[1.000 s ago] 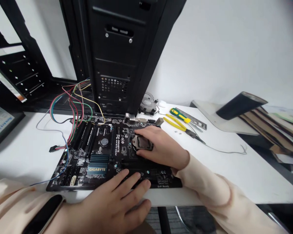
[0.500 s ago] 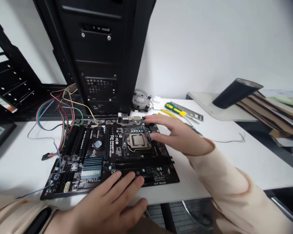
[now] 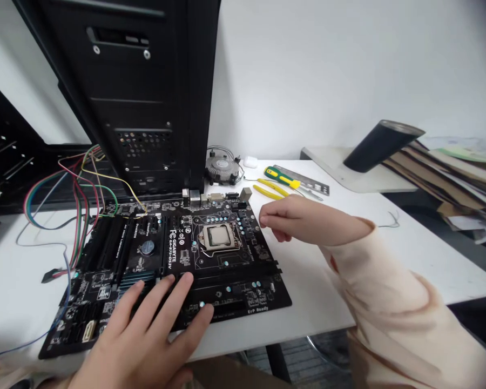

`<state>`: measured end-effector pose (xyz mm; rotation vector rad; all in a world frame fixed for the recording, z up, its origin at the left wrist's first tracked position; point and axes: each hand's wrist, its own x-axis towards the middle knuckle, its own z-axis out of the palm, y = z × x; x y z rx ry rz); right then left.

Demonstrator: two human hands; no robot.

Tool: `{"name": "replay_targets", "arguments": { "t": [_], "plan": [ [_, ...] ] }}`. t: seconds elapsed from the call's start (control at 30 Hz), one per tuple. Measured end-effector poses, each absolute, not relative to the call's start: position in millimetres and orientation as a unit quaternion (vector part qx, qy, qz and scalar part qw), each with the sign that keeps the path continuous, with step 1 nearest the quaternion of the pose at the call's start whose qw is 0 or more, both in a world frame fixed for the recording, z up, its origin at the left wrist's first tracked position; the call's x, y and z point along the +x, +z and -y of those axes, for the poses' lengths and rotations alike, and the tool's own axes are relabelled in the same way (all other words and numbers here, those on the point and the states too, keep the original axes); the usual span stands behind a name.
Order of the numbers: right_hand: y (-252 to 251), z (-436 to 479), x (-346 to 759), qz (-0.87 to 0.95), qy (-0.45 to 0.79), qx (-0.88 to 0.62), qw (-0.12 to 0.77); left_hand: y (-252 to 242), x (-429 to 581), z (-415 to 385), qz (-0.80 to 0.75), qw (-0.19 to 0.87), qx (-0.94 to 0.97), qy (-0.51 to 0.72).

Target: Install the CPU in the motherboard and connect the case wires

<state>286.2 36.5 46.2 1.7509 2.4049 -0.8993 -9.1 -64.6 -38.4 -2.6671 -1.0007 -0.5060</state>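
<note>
Right hand has drawn back and its fingers have curled in since the earlier frame, where they were parted beside the chip; the left hand has shifted leftward along the board, so that it now hides most of the heatsink; the whole view has swung too; the chip sits in its socket near the board's right end, seen flat and uncovered, to the left of the right hand's grip and a little nearer the person; that grip is folded together at the board's right edge, and whether anything is inside it I cannot tell; the left fingers are spread apart over the board's near edge with nothing held, their tips to the left and near side of the chip; neither hand is plainly nearer to it; the board's long axis runs left to right, aslant, on the white table; behind it stands the black case, with cables trailing over the board's left end; the fan lies beyond the far edge, and the pliers and screwdriver lie just past the right hand; farther right, a dark cylinder slants beside stacked folders
</note>
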Motion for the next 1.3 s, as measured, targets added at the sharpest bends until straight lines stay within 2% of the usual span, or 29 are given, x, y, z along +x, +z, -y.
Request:
{"name": "replay_targets", "arguments": {
  "t": [0.13, 0.3, 0.4, 0.57, 0.63, 1.0, 1.3],
  "plan": [
    [44.0, -35.9, 284.8, -0.751, -0.432, 0.492, 0.093, -42.6, -7.2, 64.2, 0.338, 0.132, -0.914, -0.181],
    [43.3, -37.1, 282.5, -0.761, -0.447, 0.457, 0.111, -44.3, -6.4, 66.8, 0.35, 0.144, -0.906, -0.188],
    [48.0, -36.7, 285.5, -0.762, -0.43, 0.472, 0.104, -44.2, -6.5, 68.7, 0.363, 0.139, -0.903, -0.185],
    [47.3, -38.7, 297.3, -0.792, -0.284, 0.54, -0.031, -45.9, -4.8, 68.5, 0.367, 0.132, -0.903, -0.18],
    [42.3, -41.2, 299.3, -0.816, -0.24, 0.524, -0.055, -46.9, -2.9, 67.8, 0.366, 0.136, -0.9, -0.196],
    [23.5, -47.5, 295.0, -0.861, -0.188, 0.464, -0.086, -48.1, -3.2, 64.4, 0.332, 0.187, -0.902, -0.201],
    [19.1, -48.8, 287.5, -0.843, -0.172, 0.506, -0.058, -50.9, -6.5, 60.9, 0.307, 0.223, -0.905, -0.192]
  ]
}}
